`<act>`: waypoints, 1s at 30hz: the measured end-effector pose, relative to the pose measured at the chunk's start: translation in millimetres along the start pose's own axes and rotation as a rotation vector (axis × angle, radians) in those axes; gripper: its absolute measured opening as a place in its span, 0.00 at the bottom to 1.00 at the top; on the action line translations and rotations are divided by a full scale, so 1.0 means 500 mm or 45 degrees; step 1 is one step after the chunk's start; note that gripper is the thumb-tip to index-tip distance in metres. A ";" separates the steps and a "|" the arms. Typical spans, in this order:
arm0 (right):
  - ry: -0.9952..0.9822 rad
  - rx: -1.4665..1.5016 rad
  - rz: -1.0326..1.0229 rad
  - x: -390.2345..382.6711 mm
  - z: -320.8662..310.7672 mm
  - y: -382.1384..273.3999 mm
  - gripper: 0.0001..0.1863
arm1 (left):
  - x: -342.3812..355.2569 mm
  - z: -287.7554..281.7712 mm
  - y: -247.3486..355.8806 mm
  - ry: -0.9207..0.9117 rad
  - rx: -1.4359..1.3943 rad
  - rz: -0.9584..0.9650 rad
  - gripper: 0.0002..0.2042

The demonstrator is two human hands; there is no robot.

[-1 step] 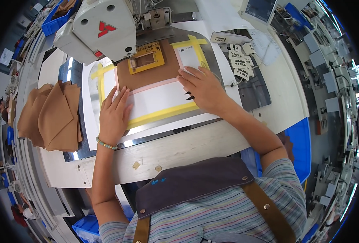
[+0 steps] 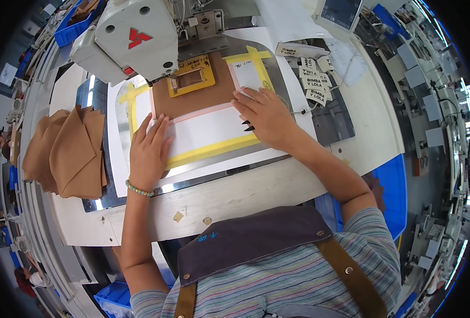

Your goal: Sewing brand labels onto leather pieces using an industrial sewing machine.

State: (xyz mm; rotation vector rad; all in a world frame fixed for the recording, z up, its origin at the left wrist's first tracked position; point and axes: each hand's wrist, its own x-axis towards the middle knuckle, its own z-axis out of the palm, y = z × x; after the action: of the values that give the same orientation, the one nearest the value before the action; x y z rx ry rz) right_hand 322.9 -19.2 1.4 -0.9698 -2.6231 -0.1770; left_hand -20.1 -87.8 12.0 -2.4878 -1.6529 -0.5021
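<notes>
My left hand lies flat, fingers stretched, at the left front corner of a brown fabric piece. My right hand rests at the piece's right front corner, index finger and thumb side extended. From under its palm poke the two black blade tips of thread snips; their handle is hidden in the hand. The brown piece sits within a white template edged with pink and yellow tape. A yellow-framed clamp presses on it beneath the sewing machine head.
Brown fabric pieces are stacked at the left. Printed cream labels lie in a pile at the right. A control screen stands at the back right. Blue bins are beside and under the pale table.
</notes>
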 end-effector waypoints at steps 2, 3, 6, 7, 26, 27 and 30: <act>-0.003 0.000 0.001 0.004 -0.005 0.002 0.23 | 0.007 0.001 0.000 0.043 0.032 -0.009 0.25; -0.010 0.012 0.005 0.004 -0.007 -0.001 0.23 | 0.010 -0.004 0.006 0.068 0.033 0.017 0.25; -0.034 0.006 -0.003 0.000 0.001 0.006 0.23 | 0.006 0.003 -0.001 0.082 -0.015 0.029 0.23; -0.032 0.012 -0.008 0.001 0.002 0.005 0.23 | 0.004 0.006 -0.006 0.073 -0.065 0.021 0.22; -0.064 0.237 0.024 0.005 0.000 0.015 0.25 | 0.003 0.006 -0.006 0.109 -0.090 -0.033 0.22; -0.028 0.254 0.002 0.006 0.001 0.014 0.25 | 0.004 0.002 -0.005 0.104 -0.092 -0.031 0.22; 0.022 0.273 -0.014 0.009 0.007 0.015 0.24 | 0.004 0.003 -0.005 0.110 -0.090 -0.022 0.20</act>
State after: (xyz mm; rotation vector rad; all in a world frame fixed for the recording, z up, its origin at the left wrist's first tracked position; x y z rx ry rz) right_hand 323.7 -10.0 -0.6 -0.8765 -2.5671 0.0918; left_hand -21.4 -84.5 11.1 -2.4645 -1.6531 -0.6711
